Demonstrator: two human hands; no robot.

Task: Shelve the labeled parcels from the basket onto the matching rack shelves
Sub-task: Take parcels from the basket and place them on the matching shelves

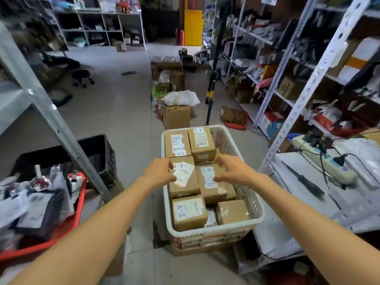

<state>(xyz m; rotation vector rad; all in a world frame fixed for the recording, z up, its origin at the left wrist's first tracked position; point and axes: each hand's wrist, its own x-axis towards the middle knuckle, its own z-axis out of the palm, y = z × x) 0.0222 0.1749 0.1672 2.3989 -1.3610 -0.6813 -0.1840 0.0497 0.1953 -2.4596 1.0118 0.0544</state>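
A white plastic basket (213, 231) stands on the floor in front of me, packed with several brown cardboard parcels. The middle-left parcel is labelled A-1 (185, 187), and the parcel beside it is labelled A-2 (211, 191). Another A-2 parcel (189, 212) sits at the front left, with two more labelled parcels (177, 142) at the back. My left hand (160, 171) hovers over the left edge of the A-1 parcel, fingers loosely curled. My right hand (232, 171) hovers over the right side of the middle A-2 parcel, also loosely curled. Neither hand clearly grips anything.
A grey rack post (51, 120) slants down on the left, with a black crate (98, 153) and a cluttered red tray (61, 229) beneath it. White racks (304, 83) full of goods line the right. Cardboard boxes (176, 116) and a black tripod pole (211, 89) stand beyond the basket.
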